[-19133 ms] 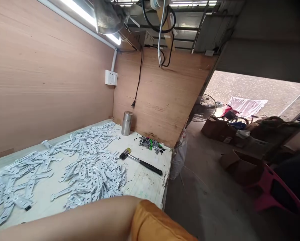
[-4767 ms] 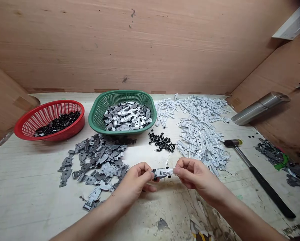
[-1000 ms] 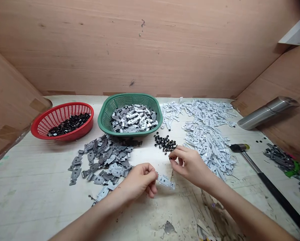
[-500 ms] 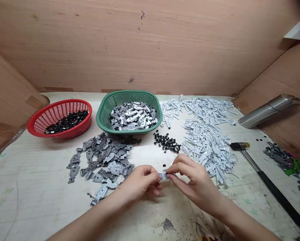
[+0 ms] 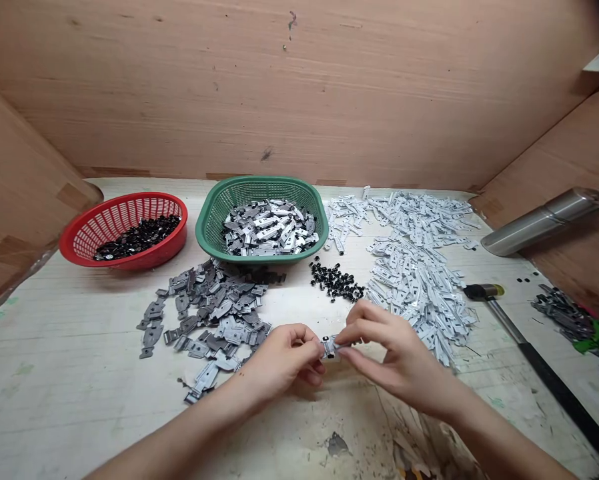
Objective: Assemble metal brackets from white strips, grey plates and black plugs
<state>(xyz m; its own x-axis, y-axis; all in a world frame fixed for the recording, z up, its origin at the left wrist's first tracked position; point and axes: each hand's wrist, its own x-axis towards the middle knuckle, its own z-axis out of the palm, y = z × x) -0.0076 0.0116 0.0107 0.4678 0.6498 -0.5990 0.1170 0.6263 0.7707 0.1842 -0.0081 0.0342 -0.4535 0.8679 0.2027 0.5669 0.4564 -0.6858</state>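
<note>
Left hand: your left hand (image 5: 279,360) is at the near middle of the table (image 5: 69,373), fingers curled in, thumb and forefinger pinched on the left end of the metal clip (image 5: 329,348).
Right hand: your right hand (image 5: 399,357) meets it from the right. Its thumb and forefinger are closed on the clip's right end and the other fingers are loosely bent.
Metal clip: small and pale, held between both hands just above the table surface. It is mostly hidden by the fingertips, and a dark spot shows near its left end.
Grey pile: loose grey metal pieces (image 5: 209,313) lie on the table just left of and beyond your left hand.
Black bits: a small heap (image 5: 337,283) lies beyond your hands, near the green basket.
White pile: pale metal strips (image 5: 419,280) spread from the far right down to just beside your right hand.
Green basket: it stands at the far centre (image 5: 207,230) and holds mixed grey and white pieces.
Red basket: it stands at the far left (image 5: 79,230) and holds small black parts.
Hammer: it lies to the right (image 5: 529,363) with the head far and the black handle pointing near, well apart from your hands.
Flask: a steel flask (image 5: 544,220) is at the far right, against the wooden side wall.
Scrap: a dark heap with a green piece (image 5: 574,323) lies at the right edge.
</note>
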